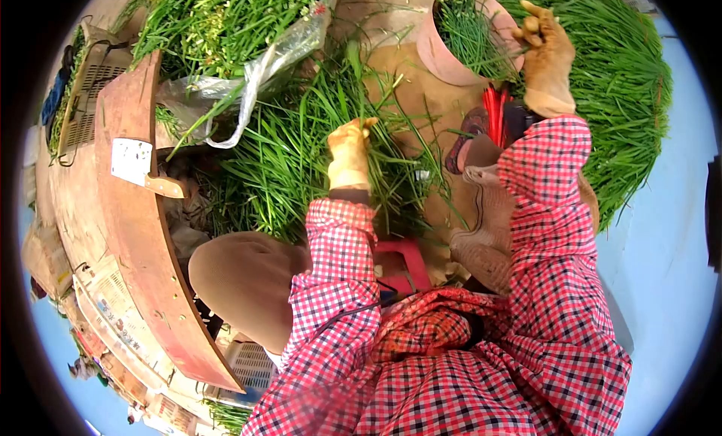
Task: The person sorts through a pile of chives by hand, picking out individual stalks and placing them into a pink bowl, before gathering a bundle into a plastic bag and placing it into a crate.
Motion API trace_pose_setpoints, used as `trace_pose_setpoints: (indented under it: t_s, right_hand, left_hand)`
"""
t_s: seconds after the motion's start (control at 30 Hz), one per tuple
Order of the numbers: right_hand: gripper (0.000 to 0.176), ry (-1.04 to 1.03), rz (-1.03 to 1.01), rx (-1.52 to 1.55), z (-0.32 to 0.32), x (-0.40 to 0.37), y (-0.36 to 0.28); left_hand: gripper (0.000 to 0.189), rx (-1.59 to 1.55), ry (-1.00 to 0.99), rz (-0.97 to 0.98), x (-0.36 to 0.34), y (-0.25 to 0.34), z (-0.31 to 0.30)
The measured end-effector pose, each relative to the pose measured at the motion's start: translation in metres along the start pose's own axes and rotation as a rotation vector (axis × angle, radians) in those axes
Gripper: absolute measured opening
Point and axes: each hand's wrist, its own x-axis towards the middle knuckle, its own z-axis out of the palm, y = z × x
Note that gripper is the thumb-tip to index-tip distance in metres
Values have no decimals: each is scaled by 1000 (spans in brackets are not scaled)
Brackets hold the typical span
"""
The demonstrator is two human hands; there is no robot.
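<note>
My left hand [349, 154], in a yellowish glove, is closed at the right part of a loose heap of long green garlic chives [278, 165]. Blades stick out beside its fingertips, and it appears to grip some of them. At the right rim of a pink bucket [444, 56] is my right hand [547, 56], in a stained glove. Its fingers are half bent and somewhat apart, with nothing visible between them. Thin green stems with small buds [466, 22] stand inside the bucket.
A large green pile [632, 98] lies behind my right hand. Left stands a wooden board [135, 248] with a cleaver [134, 161] on it. Beyond the left hand, a clear plastic bag [286, 56] lies against more greens. Red strips [495, 113] lie beside the bucket, and a pink stool [406, 263] is below me.
</note>
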Motion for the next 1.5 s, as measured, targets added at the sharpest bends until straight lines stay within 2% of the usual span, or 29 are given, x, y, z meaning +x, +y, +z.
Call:
trace_pose_setpoints:
  t_s: [0.03, 0.1, 0.13, 0.2, 0.23, 0.3, 0.33, 0.37, 0.43, 0.47, 0.5, 0.53, 0.57, 0.6, 0.63, 0.7, 0.77, 0.8, 0.9, 0.93, 1.0, 1.03, 1.1, 1.13, 1.2, 1.27, 1.37, 1.47, 1.5]
  right_hand:
    - [39, 6, 42, -24, -18, 19, 4]
    - [38, -37, 189, 22, -51, 56, 18]
    - [38, -190, 256, 10, -78, 80, 35]
    - [41, 22, 411, -490, -79, 94, 51]
    - [43, 135, 486, -740, -81, 98, 61]
    - [48, 77, 82, -1561, -96, 102, 76]
    - [46, 97, -16, -1541, -95, 95, 79]
    - [44, -6, -115, -1527, -91, 87, 90]
    - [40, -214, -302, -1488, -72, 63, 109]
    - [36, -357, -176, -1304, -69, 61, 137]
    - [33, -497, -131, -1320, -61, 52, 167]
    - [31, -638, -85, -1325, -54, 43, 198]
    - [30, -781, -122, -1540, -38, 32, 221]
    - [34, -997, -254, -1798, -31, 17, 244]
    - [37, -1212, -397, -2053, -21, 7, 258]
    - [49, -1524, -355, -2177, 22, -8, 239]
    - [50, -1279, -77, -2039, 17, -9, 285]
    - [51, -1298, -263, -2083, 23, -11, 297]
    - [52, -1065, 230, -1829, 48, -7, 328]
    - [56, -970, 92, -1627, 52, -9, 344]
    - [86, -554, 788, -1520, 119, -9, 319]
    - [94, -546, 707, -1517, 139, -19, 308]
    - [97, -471, 720, -1685, 160, -36, 339]
    - [95, -535, 746, -1719, 163, -41, 349]
    - [85, -485, 612, -1777, 161, -54, 392]
    - [74, -417, 335, -1788, 153, -75, 435]
    - [63, -571, -30, -1754, 159, -102, 469]
    - [56, -394, 146, -2145, 208, -120, 448]
    - [53, -233, 18, -2368, 209, -121, 456]
  left_hand:
    - [28, 115, 35, 47, -2, 6, -11]
    - [25, -101, 105, -36, -1, 5, -35]
    - [23, 76, 139, 7, 20, -27, -62]
    - [18, 764, 259, 419, 24, -34, -83]
    - [17, -36, 333, -13, 23, -27, -84]
    - [17, -112, 510, -281, 36, -17, -96]
    - [21, 5, 564, -126, 26, -19, -98]
    - [22, -148, 753, -7, 22, -23, -91]
    - [37, 162, 904, 112, 13, -5, -82]
    - [38, 746, 1080, 194, 19, -15, -87]
    - [36, 793, 1129, 191, 10, 6, -73]
    - [35, 853, 1142, 269, 4, 19, -66]
    - [33, 908, 1152, 352, 2, 27, -61]
    - [29, 735, 1060, 609, 4, 28, -56]
    - [24, 830, 1020, 658, 5, 32, -48]
    - [21, 706, 801, 701, 7, 41, -29]
    - [23, 839, 679, 633, 10, 35, -15]
    - [24, 809, 648, 603, 15, 26, -14]
    - [30, 852, 552, 444, 20, -4, -21]
    - [31, 839, 540, 400, 18, -5, -19]
    - [33, 786, 471, 333, 19, -12, -23]
    - [33, 776, 459, 314, 19, -13, -23]
    - [32, 764, 465, 292, 21, -12, -21]
    - [32, 746, 469, 298, 23, -15, -22]
    - [31, 721, 473, 327, 28, -15, -23]
    - [30, 685, 464, 316, 30, -14, -22]
    - [34, 657, 406, 228, 32, -13, -27]
    - [33, 556, 417, 276, 31, -20, -31]
    - [31, 550, 422, 287, 32, -22, -33]
